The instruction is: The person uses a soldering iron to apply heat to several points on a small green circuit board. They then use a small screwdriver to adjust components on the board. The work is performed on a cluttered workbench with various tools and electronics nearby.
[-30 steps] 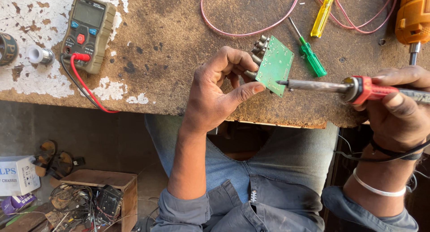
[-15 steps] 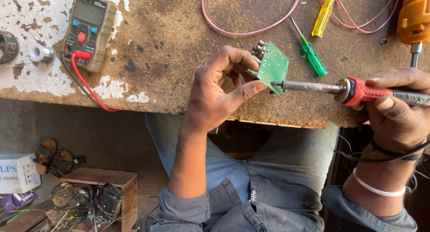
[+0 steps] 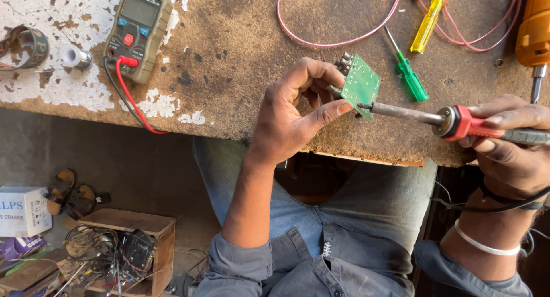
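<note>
My left hand (image 3: 298, 111) pinches a small green circuit board (image 3: 361, 85) between thumb and fingers, holding it tilted above the worn brown workbench (image 3: 240, 56). My right hand (image 3: 510, 142) grips the red and black handle of a soldering iron (image 3: 435, 116). Its metal tip touches the solder side of the board near the lower edge. Dark components stick out from the board's far side.
On the bench lie a multimeter (image 3: 137, 30) with red and black leads, a solder spool (image 3: 74, 57), a tape roll (image 3: 23, 45), a green screwdriver (image 3: 408, 73), a yellow screwdriver (image 3: 427, 19), pink wire (image 3: 344, 42) and an orange tool (image 3: 533, 33). A wooden box of parts (image 3: 120, 251) stands on the floor.
The soldering iron tip has slid left along the board, from its right part toward the lower left edge. The board stays held in my left hand.
</note>
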